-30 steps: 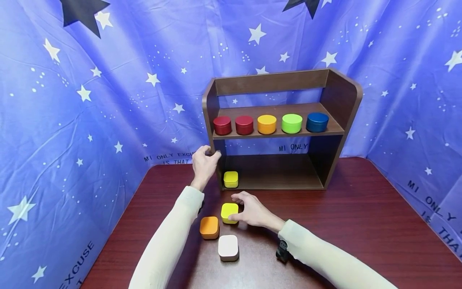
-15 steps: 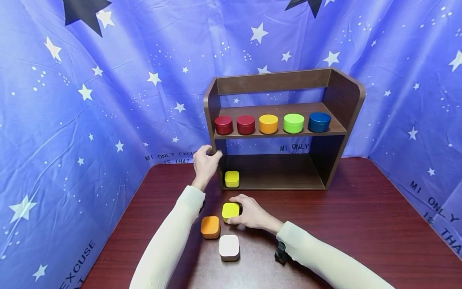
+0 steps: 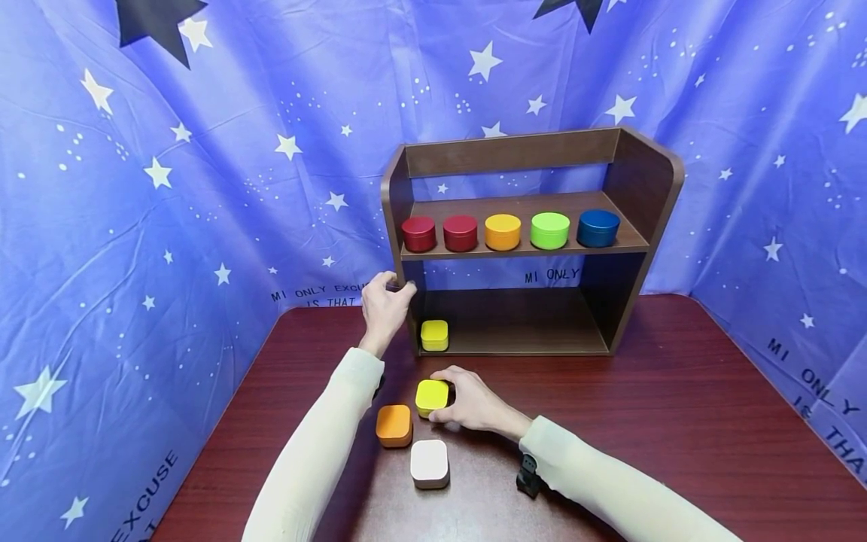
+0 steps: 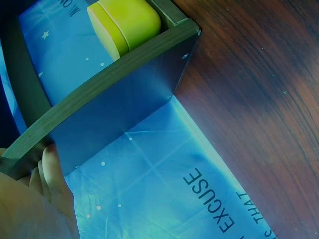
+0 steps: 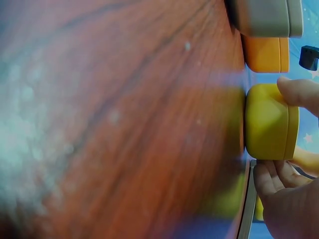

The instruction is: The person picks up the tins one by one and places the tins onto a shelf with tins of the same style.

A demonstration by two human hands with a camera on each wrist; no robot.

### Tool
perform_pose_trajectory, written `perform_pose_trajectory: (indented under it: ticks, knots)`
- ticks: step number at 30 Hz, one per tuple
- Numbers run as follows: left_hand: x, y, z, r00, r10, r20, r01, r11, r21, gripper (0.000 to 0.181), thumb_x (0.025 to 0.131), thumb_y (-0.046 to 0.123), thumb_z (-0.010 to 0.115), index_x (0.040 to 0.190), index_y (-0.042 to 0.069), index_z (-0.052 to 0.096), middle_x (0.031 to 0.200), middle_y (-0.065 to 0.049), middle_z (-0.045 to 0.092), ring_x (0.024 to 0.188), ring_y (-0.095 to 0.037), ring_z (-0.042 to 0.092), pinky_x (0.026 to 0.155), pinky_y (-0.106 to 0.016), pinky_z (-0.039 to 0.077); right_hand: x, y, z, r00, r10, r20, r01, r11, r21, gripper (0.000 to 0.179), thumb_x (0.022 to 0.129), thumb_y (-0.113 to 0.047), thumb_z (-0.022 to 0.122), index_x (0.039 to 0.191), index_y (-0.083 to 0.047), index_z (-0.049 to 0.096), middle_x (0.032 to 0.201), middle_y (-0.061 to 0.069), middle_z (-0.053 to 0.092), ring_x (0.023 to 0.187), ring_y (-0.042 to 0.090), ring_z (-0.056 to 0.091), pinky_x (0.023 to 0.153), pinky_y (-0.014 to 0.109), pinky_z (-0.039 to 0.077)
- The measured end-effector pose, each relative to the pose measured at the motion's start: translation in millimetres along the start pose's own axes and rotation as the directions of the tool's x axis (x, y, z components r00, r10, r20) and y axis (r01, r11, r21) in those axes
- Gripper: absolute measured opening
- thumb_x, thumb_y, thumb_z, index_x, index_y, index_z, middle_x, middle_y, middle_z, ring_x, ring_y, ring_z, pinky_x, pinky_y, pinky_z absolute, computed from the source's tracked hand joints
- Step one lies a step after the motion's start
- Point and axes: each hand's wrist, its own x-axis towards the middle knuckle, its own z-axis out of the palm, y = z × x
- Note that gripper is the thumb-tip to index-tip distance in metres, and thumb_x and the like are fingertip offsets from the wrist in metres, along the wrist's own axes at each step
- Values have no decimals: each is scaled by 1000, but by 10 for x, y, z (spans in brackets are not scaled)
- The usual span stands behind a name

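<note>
My left hand [image 3: 384, 310] grips the left side panel of a dark brown two-tier shelf [image 3: 515, 331]; the left wrist view shows its fingers [image 4: 52, 167] against the panel's outer face. On the table before the shelf, my right hand [image 3: 476, 401] pinches a yellow rounded-square tin [image 3: 431, 394]. In the right wrist view its thumb [image 5: 301, 93] lies on one side of this tin and several fingertips [image 5: 266, 174] on the opposite side. A matching yellow tin [image 3: 434, 336] stands in the lower tier's left corner.
Nearer the person are an orange square tin [image 3: 393, 426] and a white one [image 3: 430, 464]. Along the upper tier stand round tins: two red [image 3: 460, 234], one orange-yellow [image 3: 503, 232], one green [image 3: 549, 231], one blue [image 3: 598, 228]. Starry blue cloth [image 3: 325, 188] hangs behind the table [image 3: 704, 391].
The right hand has shifted slightly left, and its thumb and fingers have come in around the near yellow tin. The left hand keeps its hold on the shelf.
</note>
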Motion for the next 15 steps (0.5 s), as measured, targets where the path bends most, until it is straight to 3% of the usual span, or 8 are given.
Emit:
perform_pose_trajectory:
  ticks: [15]
  knots:
    - [-2,6,-4,1000,-2,4,2,1000,3,21,86,28,78,94,8,77,98,-13,79,96,-34,72,81,-47,53,8,3,-7,999,-39,2,39,999,-6,63,79,-19,95,132,1,70,117,6,74,98,14,63,91,28,53]
